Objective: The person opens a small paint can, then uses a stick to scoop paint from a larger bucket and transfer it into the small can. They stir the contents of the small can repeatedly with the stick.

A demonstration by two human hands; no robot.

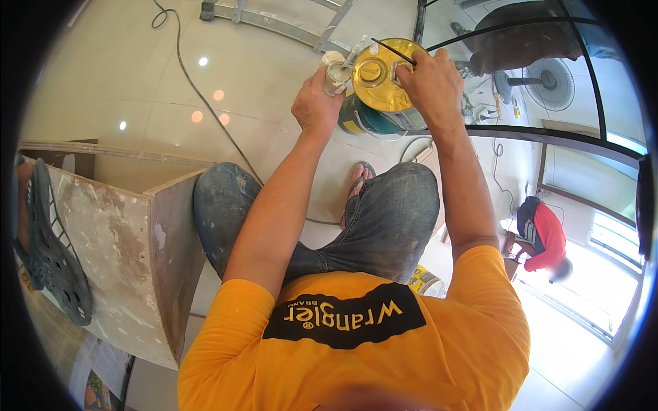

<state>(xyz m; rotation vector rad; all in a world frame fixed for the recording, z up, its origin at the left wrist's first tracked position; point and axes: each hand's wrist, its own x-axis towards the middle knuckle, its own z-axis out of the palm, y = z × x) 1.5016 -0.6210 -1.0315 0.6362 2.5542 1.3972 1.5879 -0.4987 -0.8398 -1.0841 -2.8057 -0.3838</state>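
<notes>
Left grip wraps a paint-crusted cup beside a round gold tin; right grip curls over its edge, hold unclear; glossy floor spreads leftward.

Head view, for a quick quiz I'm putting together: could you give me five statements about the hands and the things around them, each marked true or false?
1. The left hand holds a small whitish container. True.
2. The right hand is at the right side of the gold-topped tin, as the picture shows it. True.
3. The whitish container is to the right of the tin. False: it is to the tin's left.
4. The tin's top is square. False: it is round.
5. Another person in a red top appears toward the right side of the picture. True.
</notes>
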